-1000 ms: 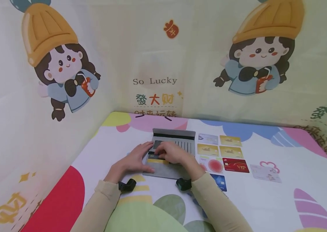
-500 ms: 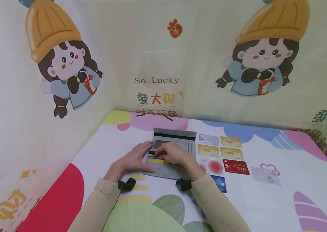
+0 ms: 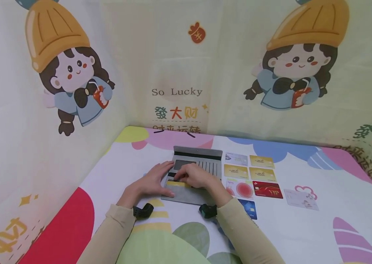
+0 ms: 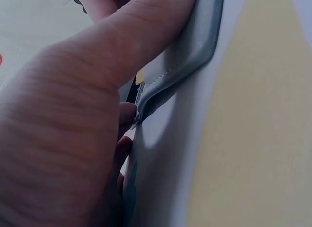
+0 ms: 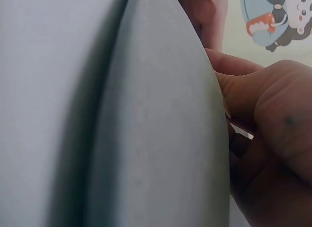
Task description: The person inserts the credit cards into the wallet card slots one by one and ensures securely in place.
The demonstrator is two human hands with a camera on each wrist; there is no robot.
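A grey wallet (image 3: 189, 198) lies unfolded on the table in the head view, with a row of slots in its far half. My left hand (image 3: 151, 183) holds its left edge, thumb on the near flap and fingers along the side. My right hand (image 3: 196, 175) reaches over the middle, fingertips bent around the edge of a dark card, mostly hidden, at a slot. Just below those fingers shows a yellow-gold strip (image 3: 176, 183), apparently another card. In the right wrist view the wallet's grey side (image 5: 170, 114) covers most of the fingertips.
Right of the wallet lie cards in rows: a silver card (image 3: 236, 159), several gold cards (image 3: 261, 161), a pink-circled card (image 3: 240, 188), a red VIP card (image 3: 267, 189) and a blue card (image 3: 248, 209). A pale card (image 3: 301, 199) lies farther right. Printed cloth walls rise behind.
My right hand has shifted slightly left and nearer, and less of the dark card shows above the gold strip. My left hand keeps its place on the wallet.
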